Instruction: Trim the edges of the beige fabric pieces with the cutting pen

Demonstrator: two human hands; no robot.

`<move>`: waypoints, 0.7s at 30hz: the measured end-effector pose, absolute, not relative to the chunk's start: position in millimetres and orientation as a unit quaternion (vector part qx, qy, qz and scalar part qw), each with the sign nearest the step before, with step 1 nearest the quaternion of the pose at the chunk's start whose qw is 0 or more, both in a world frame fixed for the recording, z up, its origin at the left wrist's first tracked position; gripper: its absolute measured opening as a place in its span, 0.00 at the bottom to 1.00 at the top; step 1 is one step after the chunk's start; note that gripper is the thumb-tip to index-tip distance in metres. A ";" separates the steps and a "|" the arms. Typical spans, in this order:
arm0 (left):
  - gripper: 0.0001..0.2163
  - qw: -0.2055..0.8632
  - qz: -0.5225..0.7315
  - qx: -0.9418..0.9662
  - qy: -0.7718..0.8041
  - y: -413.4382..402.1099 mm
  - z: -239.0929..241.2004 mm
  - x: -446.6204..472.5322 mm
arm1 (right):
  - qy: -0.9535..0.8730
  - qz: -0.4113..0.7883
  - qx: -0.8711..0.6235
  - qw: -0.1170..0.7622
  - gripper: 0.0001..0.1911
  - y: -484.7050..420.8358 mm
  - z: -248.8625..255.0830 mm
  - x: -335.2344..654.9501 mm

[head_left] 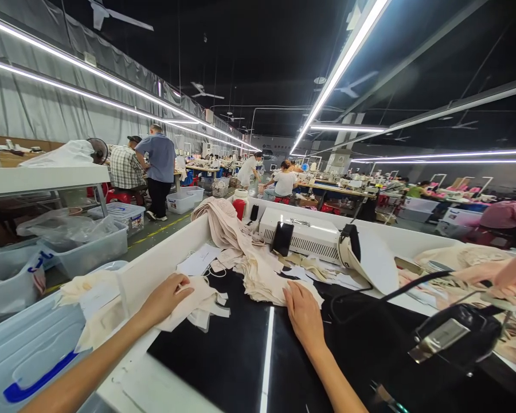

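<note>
My left hand (168,299) is at the left edge of the work table, its bent fingers closed on a small stack of cream fabric pieces (204,295). White strips stick out at the stack's right end. My right hand (303,312) lies on the front end of a long pile of beige fabric (258,281), fingers stretched over it and apart from one another. That pile runs back to the far corner and drapes over the table's raised white edge. Its underside is hidden.
A black machine with a metal plate (441,338) and cable stands at right on the black table top (223,367). Behind lie a white sewing machine housing (301,229), a dark phone-like panel (282,238) and a red thread cone (239,207). Blue bins (34,350) stand left; people work beyond.
</note>
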State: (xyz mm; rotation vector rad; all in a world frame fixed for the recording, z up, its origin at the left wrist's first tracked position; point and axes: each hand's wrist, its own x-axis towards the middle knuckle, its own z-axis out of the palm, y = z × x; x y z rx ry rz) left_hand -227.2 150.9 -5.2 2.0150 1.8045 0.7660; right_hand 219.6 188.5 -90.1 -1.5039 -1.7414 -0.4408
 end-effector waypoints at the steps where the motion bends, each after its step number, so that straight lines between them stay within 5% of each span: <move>1: 0.19 0.167 0.270 0.707 0.631 151.2 -5.8 -227.3 | -0.685 -0.173 -0.591 0.389 0.38 188.7 -89.7 219.6; 12: 0.20 0.153 0.326 0.702 0.615 146.2 9.9 -224.4 | -0.681 -0.143 -0.583 0.419 0.38 192.5 -85.9 212.2; 21: 0.14 0.180 0.350 0.696 0.600 115.2 47.1 -202.4 | -0.705 0.038 -0.509 0.492 0.44 180.0 -49.1 212.1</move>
